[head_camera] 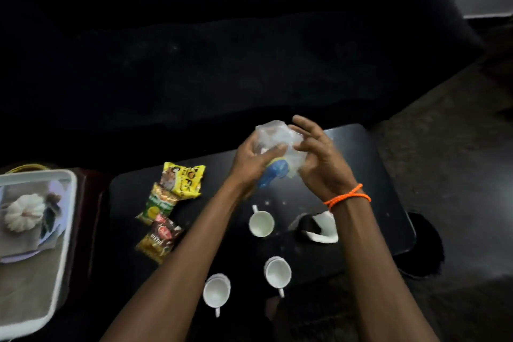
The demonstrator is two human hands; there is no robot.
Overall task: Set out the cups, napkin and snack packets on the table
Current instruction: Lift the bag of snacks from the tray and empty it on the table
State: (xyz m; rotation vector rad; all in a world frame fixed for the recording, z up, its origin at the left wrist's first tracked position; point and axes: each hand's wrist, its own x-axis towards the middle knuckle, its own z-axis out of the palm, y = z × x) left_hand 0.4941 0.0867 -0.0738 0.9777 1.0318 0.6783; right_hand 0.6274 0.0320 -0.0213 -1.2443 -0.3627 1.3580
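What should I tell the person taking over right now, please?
Left hand and right hand hold a clear bag with something blue and yellow inside, above the black table.
Out already: three white cups; three snack packets; napkin under the right wrist.
Left: deal with the bag.

Both hands, left hand (254, 159) and right hand (316, 159), are raised together around a clear bag (280, 144) over the far middle of the table (374, 175). Right of the right hand the tabletop lies bare to its edge. Left of the left hand, three packets (166, 208) lie in an overlapping row. Below the hands stand three cups (261, 223), well apart, with open lanes between them. Under the right wrist lies a napkin (324, 226). Far left, beyond the packets, sits a tray (69, 203).
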